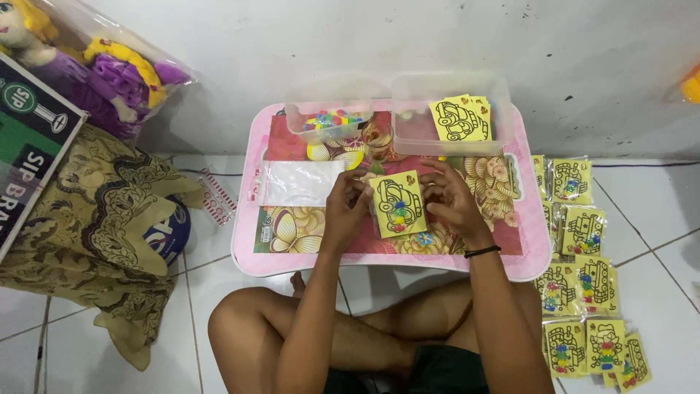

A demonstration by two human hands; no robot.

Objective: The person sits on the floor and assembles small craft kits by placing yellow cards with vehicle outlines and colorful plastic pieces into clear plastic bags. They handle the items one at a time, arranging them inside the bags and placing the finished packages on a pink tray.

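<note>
Views: one, head-worn.
Position: above the seated person's lap, close to the tray table [292, 259].
Direction: it faced steeply down and forward, toward the wall [364, 44].
Coverage: the tray table sat central, with floor [656, 277] on both sides.

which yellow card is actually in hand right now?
The yellow card on the pink table, between left hand and right hand. Others sit in the clear tub or on the floor.
</note>
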